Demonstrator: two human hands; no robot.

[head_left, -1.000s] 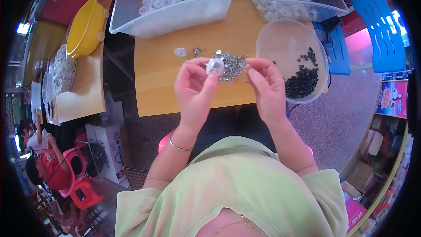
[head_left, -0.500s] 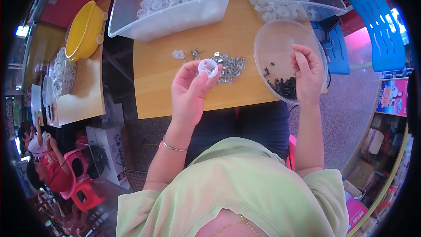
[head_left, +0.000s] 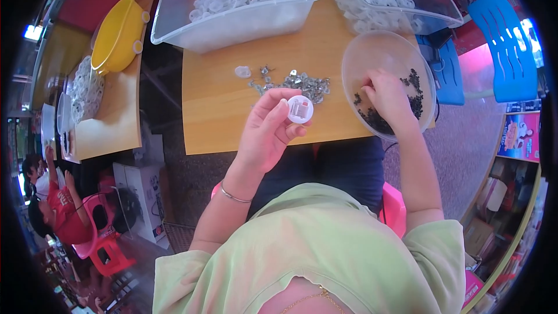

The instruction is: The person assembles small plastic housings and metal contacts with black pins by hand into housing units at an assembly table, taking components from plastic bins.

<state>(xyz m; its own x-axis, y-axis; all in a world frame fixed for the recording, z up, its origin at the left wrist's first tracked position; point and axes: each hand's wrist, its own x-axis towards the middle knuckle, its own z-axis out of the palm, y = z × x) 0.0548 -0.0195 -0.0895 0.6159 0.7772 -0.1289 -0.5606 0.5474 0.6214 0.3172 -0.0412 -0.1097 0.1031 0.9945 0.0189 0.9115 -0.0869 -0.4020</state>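
On a wooden table, the left hand pinches a small white plastic cap above the near edge. The right hand reaches into a clear bowl of small black parts, fingers curled; what they grip cannot be seen. Metal clips lie just beyond the cap.

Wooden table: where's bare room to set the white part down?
Free: the table's left half, bordered by the white-ring bin, the metal clip pile and the left hand. Crowded: right side, where the right hand digs in the clear bowl.
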